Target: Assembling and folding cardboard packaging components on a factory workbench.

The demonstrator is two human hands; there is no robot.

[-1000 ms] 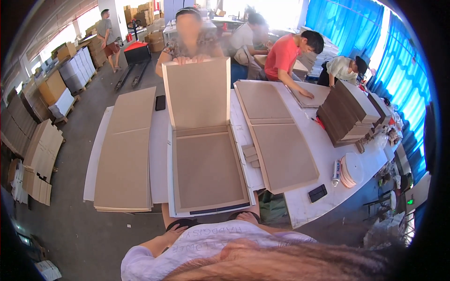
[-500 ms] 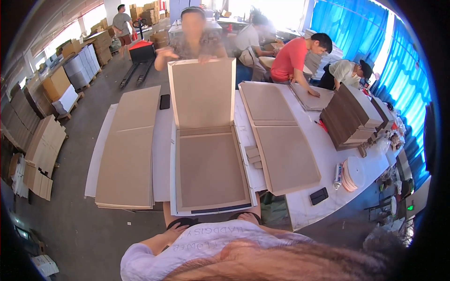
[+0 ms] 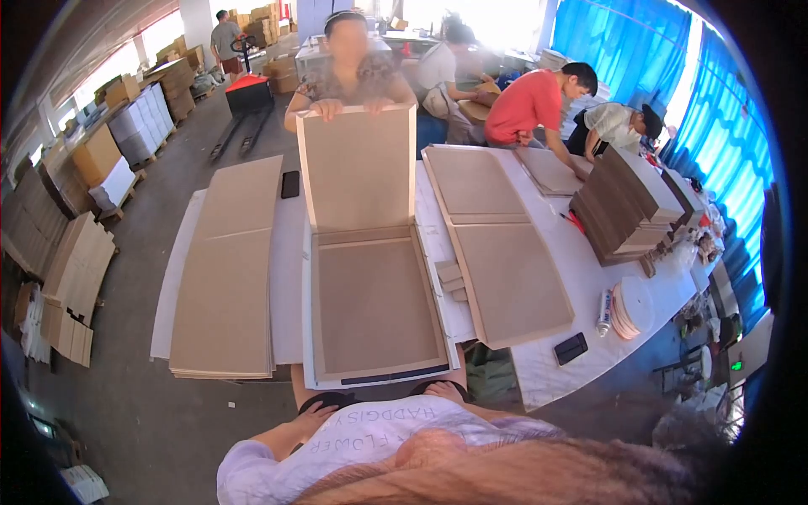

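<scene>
My left hand lies at my lap beside a black band, its partly visible fingers resting flat and holding nothing. Likewise, my right hand rests by another black band, with nothing seen in it. Just ahead of both hands is an open cardboard box, brown inside with white edges and a dark strip along its near wall. Its lid stands upright at the far side. A person across the table has both hands on the lid's top edge.
Flat cardboard sheets are stacked left; an opened cardboard piece lies right. Phones, a tube, a tape roll and a cardboard stack share the table. Several people work behind; a pallet truck stands far left.
The person opposite has brought a raised hand down onto the lid's top edge. At the right, the worker in red has shifted an arm. My hands stay where they were.
</scene>
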